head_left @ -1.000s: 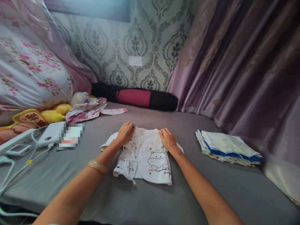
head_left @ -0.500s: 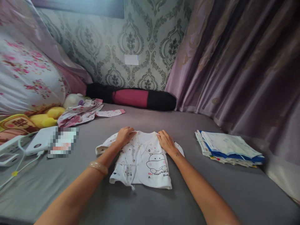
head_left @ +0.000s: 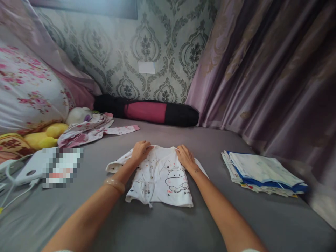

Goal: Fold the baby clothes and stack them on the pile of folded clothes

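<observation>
A small white baby shirt (head_left: 160, 185) lies front up on the grey bed sheet, its neckline away from me. It has a cartoon hippo and lettering on one side, small prints on the other, and tie strings at the front. My left hand (head_left: 141, 152) is closed on the shirt's left shoulder, fingers curled at its edge. At the opposite shoulder, my right hand (head_left: 185, 156) pinches the cloth beside the neckline. Both sleeves spread outward, the right one partly behind my forearm.
Folded cloths (head_left: 265, 171) are stacked at the right. A pink-and-white garment (head_left: 86, 131), yellow plush toy (head_left: 47, 136) and white device with cables (head_left: 36, 166) lie at the left. A black-and-red bolster (head_left: 147, 112) lines the wall; a purple curtain (head_left: 236, 70) hangs at the right.
The shirt's lower hem has drawn slightly away from me and its right sleeve shows straighter. Both hands stay at the shoulders. The view has shifted slightly.
</observation>
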Tool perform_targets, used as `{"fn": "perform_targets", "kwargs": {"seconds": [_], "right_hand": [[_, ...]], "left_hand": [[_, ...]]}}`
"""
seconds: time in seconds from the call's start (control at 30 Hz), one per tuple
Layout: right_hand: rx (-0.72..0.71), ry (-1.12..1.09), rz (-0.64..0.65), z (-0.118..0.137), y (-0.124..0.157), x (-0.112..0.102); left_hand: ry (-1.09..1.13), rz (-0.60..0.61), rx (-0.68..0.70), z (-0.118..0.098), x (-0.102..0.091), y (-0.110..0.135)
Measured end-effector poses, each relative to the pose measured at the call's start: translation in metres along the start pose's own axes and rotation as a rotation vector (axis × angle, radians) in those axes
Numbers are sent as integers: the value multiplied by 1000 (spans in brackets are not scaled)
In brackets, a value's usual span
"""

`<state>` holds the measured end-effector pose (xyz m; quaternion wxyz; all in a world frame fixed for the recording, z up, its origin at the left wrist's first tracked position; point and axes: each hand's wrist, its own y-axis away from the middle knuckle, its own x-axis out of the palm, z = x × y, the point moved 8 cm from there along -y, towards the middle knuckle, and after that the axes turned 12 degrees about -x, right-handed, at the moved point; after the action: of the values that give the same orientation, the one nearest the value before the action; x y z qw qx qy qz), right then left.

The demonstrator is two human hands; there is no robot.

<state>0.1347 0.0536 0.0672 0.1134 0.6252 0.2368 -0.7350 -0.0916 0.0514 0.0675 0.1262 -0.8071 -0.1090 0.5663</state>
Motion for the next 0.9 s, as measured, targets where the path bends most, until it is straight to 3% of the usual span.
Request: {"fn": "perform_targets", "kwargs": {"seconds": [0.4, 0.63, 0.77, 0.9], "right_hand": [[5, 8, -12, -8, -13, 2], [13, 7, 32, -9, -12, 11], [34, -39, 64, -14, -9, 11], [21, -124, 53, -24, 0, 2]], "left_hand": [[-42, -7, 16, -2, 7, -17], [-106, 148, -59, 2, 20, -13], [-94, 215, -125, 8, 12, -9], [-73, 204, -201, 27, -7, -2]]}}
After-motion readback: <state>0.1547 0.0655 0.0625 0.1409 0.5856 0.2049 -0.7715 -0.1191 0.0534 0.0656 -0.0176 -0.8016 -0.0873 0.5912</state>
